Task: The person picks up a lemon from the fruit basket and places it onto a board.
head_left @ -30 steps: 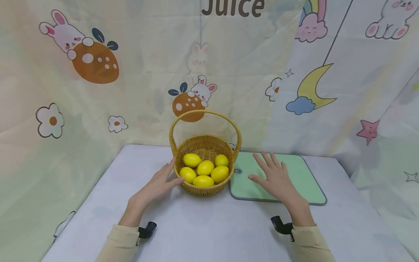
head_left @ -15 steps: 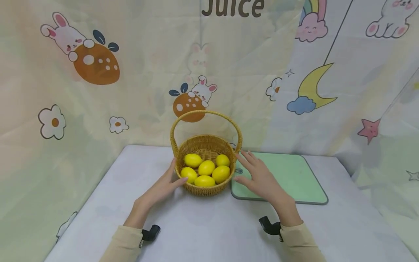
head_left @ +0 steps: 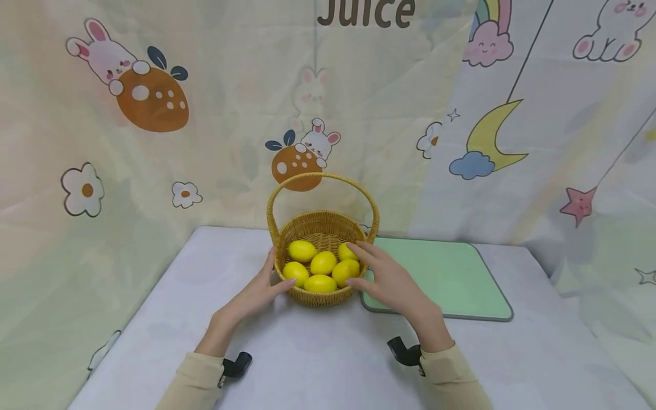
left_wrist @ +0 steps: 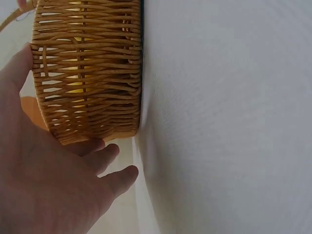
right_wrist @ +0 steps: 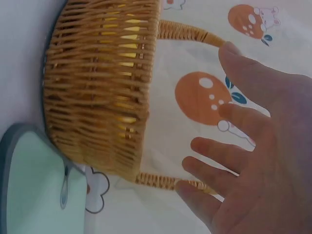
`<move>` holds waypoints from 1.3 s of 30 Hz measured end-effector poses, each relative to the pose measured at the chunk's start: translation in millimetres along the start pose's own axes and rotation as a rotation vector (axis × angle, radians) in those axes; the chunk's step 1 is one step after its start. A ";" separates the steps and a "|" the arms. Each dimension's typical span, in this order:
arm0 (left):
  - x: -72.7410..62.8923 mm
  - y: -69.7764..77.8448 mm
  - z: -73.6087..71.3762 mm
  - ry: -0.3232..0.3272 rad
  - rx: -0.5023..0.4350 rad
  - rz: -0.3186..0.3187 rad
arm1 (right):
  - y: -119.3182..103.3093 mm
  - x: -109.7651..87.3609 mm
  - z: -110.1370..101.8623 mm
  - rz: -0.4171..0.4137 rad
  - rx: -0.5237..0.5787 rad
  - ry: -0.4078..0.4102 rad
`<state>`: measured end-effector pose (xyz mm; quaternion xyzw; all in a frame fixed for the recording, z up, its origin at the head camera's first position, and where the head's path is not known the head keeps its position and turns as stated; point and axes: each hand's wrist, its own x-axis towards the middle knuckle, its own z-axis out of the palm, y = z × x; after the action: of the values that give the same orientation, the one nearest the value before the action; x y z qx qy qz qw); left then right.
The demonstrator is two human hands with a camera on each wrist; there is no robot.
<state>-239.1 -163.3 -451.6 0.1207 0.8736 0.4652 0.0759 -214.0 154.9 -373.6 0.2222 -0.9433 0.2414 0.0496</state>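
Observation:
A woven wicker basket [head_left: 320, 299] with a tall arched handle stands upright on the table, holding several yellow lemons [head_left: 320, 283]. My left hand [head_left: 254, 294] rests against the basket's left side in the head view. Its thumb touches the rim, and its other fingers lie spread along the outer wall, partly hidden behind it in the left wrist view. Over the basket's right rim hovers my right hand [head_left: 392, 283], fingers spread and holding nothing. Its fingertips overlap the rightmost lemon [head_left: 345, 251] in the head view. The right wrist view has this hand [right_wrist: 248, 151] apart from the basket wall.
A pale green cutting board [head_left: 441, 273] with a grey edge lies flat to the right of the basket. White cloth covers the table [head_left: 328, 359]. Behind it hangs a printed curtain [head_left: 220, 114] with cartoon rabbits, close to the basket's back.
My right hand has moved left from above the cutting board to the basket's right rim. My left hand stays at the basket's left side, and the basket and lemons have not moved.

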 end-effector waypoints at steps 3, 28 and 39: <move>0.4 -0.6 1.3 -0.002 -0.019 0.003 | -6.5 5.7 3.6 0.018 0.007 -0.038; -0.2 4.6 7.9 0.002 -0.144 0.005 | -13.9 41.4 37.6 0.031 -0.157 -0.008; 1.6 4.4 7.7 0.017 -0.187 -0.008 | -15.7 50.6 43.0 0.024 -0.228 -0.044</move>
<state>-238.2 -154.4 -452.2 0.1055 0.8274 0.5456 0.0813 -251.8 102.0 -394.4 0.2093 -0.9680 0.1284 0.0510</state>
